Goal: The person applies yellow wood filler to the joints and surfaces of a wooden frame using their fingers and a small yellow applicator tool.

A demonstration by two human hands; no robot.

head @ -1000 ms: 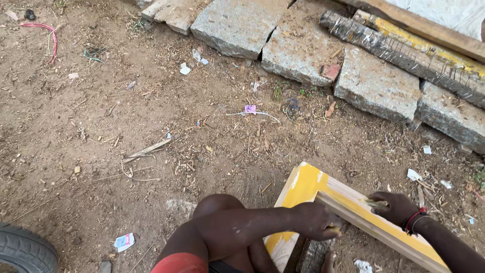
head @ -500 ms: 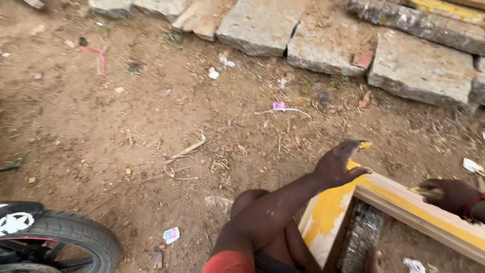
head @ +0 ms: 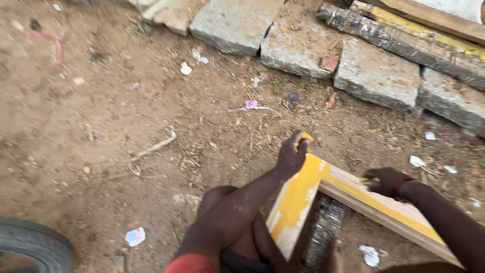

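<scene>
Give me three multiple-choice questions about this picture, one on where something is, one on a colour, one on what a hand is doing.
1. Where is the tyre?
A. bottom left corner
B. top right corner
C. on the stone blocks

2. What colour is the paint on the wooden frame?
A. blue
B. yellow
C. green

3. What is the left hand doing?
A. hanging free
B. resting on the tyre
C. gripping the frame's corner

Answers: 1 A, the tyre's curved tread shows at the bottom left edge. 2 B, the frame's boards are coated yellow. 3 C, its fingers close over the corner, while the right hand holds the frame's long board.
</scene>
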